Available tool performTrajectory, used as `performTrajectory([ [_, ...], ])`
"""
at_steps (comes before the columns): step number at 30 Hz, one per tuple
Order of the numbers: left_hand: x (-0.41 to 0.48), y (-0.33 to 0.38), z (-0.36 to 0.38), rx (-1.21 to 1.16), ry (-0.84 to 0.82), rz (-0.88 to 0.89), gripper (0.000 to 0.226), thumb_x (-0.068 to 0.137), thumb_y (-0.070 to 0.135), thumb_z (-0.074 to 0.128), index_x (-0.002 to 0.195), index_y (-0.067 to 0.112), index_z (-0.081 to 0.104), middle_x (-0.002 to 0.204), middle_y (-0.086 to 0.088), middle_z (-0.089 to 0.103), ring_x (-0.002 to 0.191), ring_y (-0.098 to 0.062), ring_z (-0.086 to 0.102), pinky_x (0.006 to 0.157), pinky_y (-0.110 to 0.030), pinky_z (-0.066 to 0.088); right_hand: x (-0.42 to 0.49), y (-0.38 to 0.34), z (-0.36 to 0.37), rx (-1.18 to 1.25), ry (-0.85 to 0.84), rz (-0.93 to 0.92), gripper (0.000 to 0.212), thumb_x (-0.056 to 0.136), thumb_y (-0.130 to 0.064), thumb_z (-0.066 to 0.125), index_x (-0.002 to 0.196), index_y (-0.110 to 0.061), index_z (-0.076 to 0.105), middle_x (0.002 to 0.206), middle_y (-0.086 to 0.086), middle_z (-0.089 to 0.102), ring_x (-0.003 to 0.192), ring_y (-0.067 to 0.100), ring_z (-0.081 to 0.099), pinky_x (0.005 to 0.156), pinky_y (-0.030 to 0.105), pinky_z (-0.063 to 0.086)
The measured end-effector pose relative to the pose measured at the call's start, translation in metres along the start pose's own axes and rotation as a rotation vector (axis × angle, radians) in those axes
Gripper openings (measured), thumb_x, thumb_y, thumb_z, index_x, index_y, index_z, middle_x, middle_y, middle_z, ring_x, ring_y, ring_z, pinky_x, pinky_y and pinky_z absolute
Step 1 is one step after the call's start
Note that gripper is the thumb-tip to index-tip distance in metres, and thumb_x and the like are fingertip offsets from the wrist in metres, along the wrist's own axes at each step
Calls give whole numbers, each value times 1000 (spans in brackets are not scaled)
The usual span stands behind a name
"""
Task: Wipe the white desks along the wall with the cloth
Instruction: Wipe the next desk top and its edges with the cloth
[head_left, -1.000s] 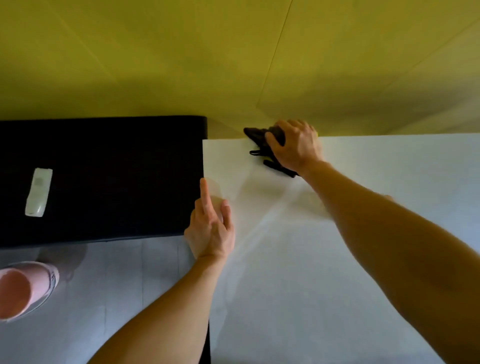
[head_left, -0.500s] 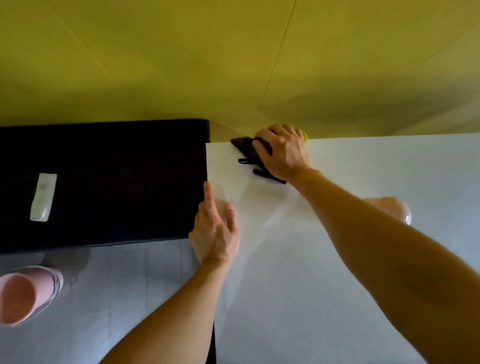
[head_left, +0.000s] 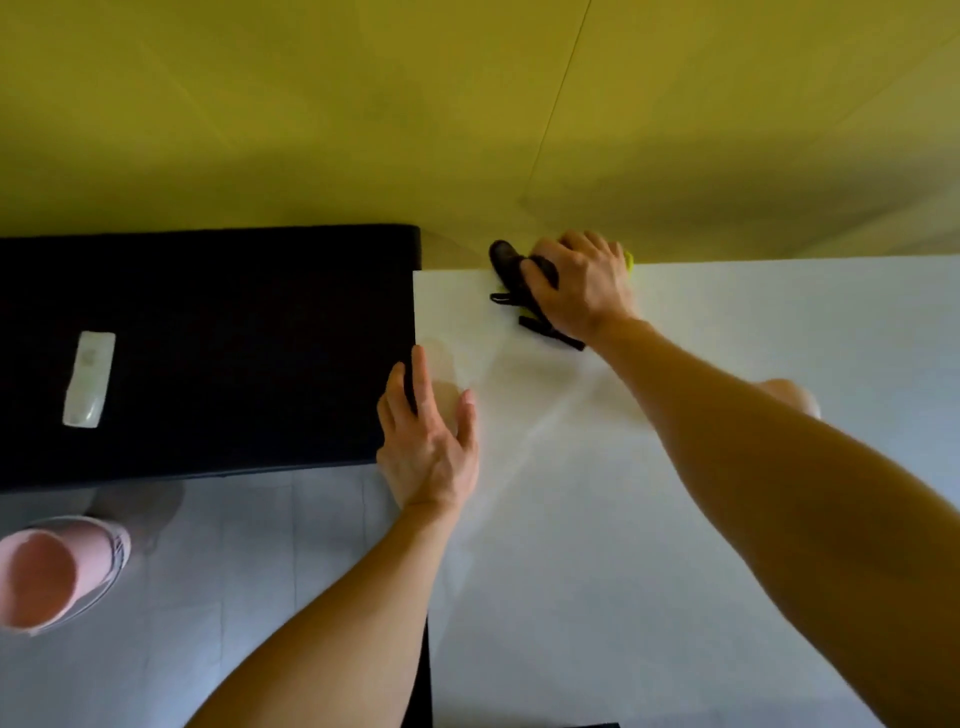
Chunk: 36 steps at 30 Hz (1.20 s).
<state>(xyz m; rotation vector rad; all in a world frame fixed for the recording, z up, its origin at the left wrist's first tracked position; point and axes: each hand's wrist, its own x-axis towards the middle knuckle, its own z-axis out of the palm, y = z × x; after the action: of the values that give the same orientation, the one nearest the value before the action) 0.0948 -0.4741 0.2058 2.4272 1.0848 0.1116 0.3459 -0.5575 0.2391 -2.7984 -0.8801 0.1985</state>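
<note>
**Cloth at the far edge of the white desk**

The right hand (head_left: 582, 283) reaches to the back of the white desk (head_left: 675, 519), where the top meets the yellow wall (head_left: 467, 104). Its fingers curl over a dark cloth (head_left: 511, 270) and press it onto the desk, near the far left corner. Part of the cloth bulges out to the left of the fingers, and two thin dark straps or ends trail from under the palm onto the white top. A small bright yellow-green patch (head_left: 629, 260) shows at the far side of the hand, against the wall; whether it belongs to the cloth cannot be told.

The left hand (head_left: 428, 441) holds nothing. It lies flat on the desk's left edge with its fingers straight, the forefinger stretched along the edge and the thumb spread out over the white top.

Just beside the desk on the left stands a lower black surface (head_left: 208, 353), also against the wall. A slim white device (head_left: 89, 379) that looks like a remote control lies on it, well apart from both hands. Below is a grey tiled floor (head_left: 208, 571), with a pink shoe (head_left: 52, 571) at the left edge of the view.
</note>
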Motion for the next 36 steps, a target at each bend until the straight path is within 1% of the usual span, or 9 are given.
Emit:
performTrajectory([
  [4,0,-8,4,79,114,198,60,113,44,51,168,22,41,172,-16,38,155,-38,41,121,-61,38,-1,60,-27,-128,-160,70,48,107,-62,34,121,-31,68,120,8,65,120,37,58,100,51,44],
  [7,1,-11,9,115,155,333,54,114,33,52,165,17,46,173,-14,38,160,-35,36,128,-63,27,16,15,-28,-161,-320,-34,49,113,-55,27,128,-26,63,125,14,63,123,40,57,103,54,44],
  [11,2,-12,10,79,187,367,46,113,27,53,158,16,56,172,-12,42,162,-34,35,127,-64,30,31,-37,-18,-161,-460,-97,53,114,-57,24,139,-25,57,138,16,58,134,40,51,110,60,41],
  [14,3,-13,10,122,201,413,45,113,24,50,158,16,57,171,-13,42,161,-36,36,126,-65,30,19,-54,1,-140,-335,-37,50,114,-54,27,139,-25,59,140,15,57,132,40,49,107,59,37],
  [17,2,-15,12,156,203,476,46,113,17,49,159,16,56,171,-14,41,161,-37,36,126,-64,33,6,-49,13,-41,-167,-30,45,112,-53,36,132,-27,65,129,12,62,121,38,54,101,54,38],
  [22,1,-6,11,236,192,409,44,115,16,44,157,11,56,169,-16,44,159,-36,38,123,-59,39,-3,1,11,71,-93,-240,43,107,-58,44,136,-32,63,125,5,63,119,34,57,101,48,44],
  [30,-19,72,18,350,2,322,56,110,48,51,155,16,53,169,-14,41,158,-34,36,128,-57,30,-5,129,-14,60,-78,-143,45,105,-62,41,126,-32,66,119,3,65,116,35,58,98,48,47],
  [32,-26,91,17,334,-33,387,58,107,49,55,153,12,55,164,-14,48,154,-33,43,124,-56,35,0,143,-21,63,-144,-169,49,104,-66,39,130,-34,65,123,4,65,121,35,58,102,49,47],
  [36,-32,141,30,172,-117,722,52,104,43,62,142,7,63,146,-13,61,135,-33,58,114,-48,47,3,175,-39,68,-262,-215,48,107,-67,43,139,-35,61,132,3,63,129,33,55,107,51,46],
])
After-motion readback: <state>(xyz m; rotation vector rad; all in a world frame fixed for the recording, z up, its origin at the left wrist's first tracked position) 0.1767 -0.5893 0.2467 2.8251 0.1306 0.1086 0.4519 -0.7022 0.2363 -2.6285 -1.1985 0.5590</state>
